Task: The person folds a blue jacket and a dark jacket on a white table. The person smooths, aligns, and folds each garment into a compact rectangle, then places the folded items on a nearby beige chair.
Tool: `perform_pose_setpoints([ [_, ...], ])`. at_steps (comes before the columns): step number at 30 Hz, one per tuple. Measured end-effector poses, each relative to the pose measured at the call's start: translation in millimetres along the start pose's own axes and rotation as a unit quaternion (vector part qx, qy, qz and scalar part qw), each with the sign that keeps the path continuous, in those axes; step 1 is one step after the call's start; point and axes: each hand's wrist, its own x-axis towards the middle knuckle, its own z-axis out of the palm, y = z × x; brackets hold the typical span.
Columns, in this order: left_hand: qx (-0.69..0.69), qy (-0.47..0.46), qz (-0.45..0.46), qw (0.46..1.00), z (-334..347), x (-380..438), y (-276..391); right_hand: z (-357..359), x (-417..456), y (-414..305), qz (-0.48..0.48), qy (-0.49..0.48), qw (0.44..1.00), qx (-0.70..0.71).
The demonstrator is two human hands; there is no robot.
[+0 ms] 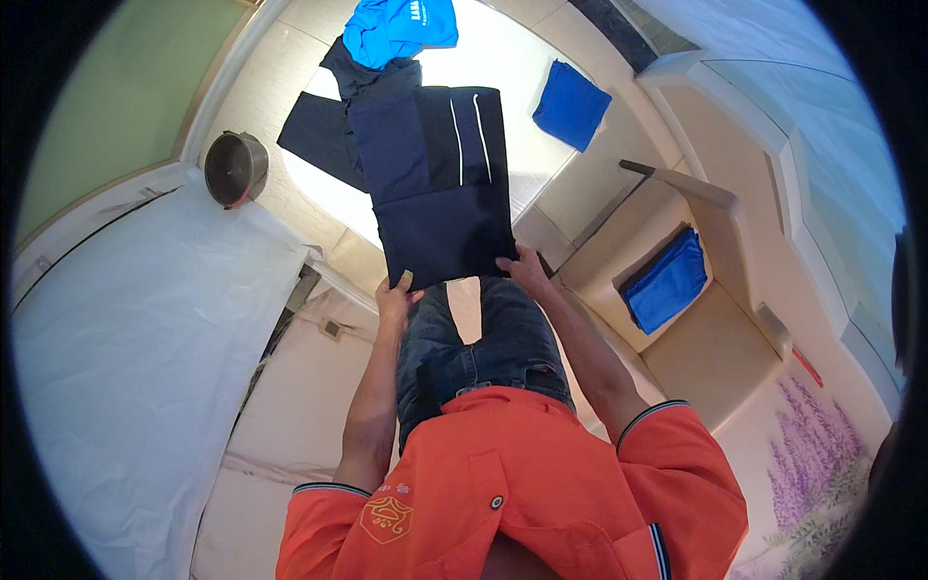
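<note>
A dark navy garment point(442, 235) with two white stripes lies partly folded in front of me, its near part doubled over flat. My left hand point(396, 299) grips its near left corner, thumb on top. At the near right corner my right hand point(525, 271) pinches the fabric, with the fingers hidden under it. The garment rests on a bright white surface point(522, 190). Another dark piece of cloth point(319, 138) spreads out to its left, and where one piece ends and the other begins is hard to tell.
A bright blue garment bearing writing point(402, 29) is bunched at the far end. One folded blue cloth point(573, 105) lies at the far right; more folded blue cloth point(665, 281) rests on a beige armchair point(714, 348). A dark bucket point(235, 169) stands left, near plastic sheeting point(145, 326).
</note>
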Motion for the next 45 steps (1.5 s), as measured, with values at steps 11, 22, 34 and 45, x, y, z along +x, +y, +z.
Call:
perform_pose_setpoints([
  [11, 0.025, 0.016, 0.067, 0.997, 5, -88, 36, 21, -90, -78, -0.009, 0.113, 0.991, -0.071],
  [22, 0.064, -0.020, 0.089, 0.994, 24, -72, 158, 26, -45, -150, -0.005, -0.032, 0.999, -0.003],
  [34, 0.642, -0.126, 0.452, 0.606, 53, -40, 94, 29, -64, -155, 0.031, -0.057, 0.998, -0.028],
  [45, 0.570, -0.154, 0.517, 0.620, 42, -50, 137, 4, -65, -169, 0.099, -0.060, 0.988, 0.099],
])
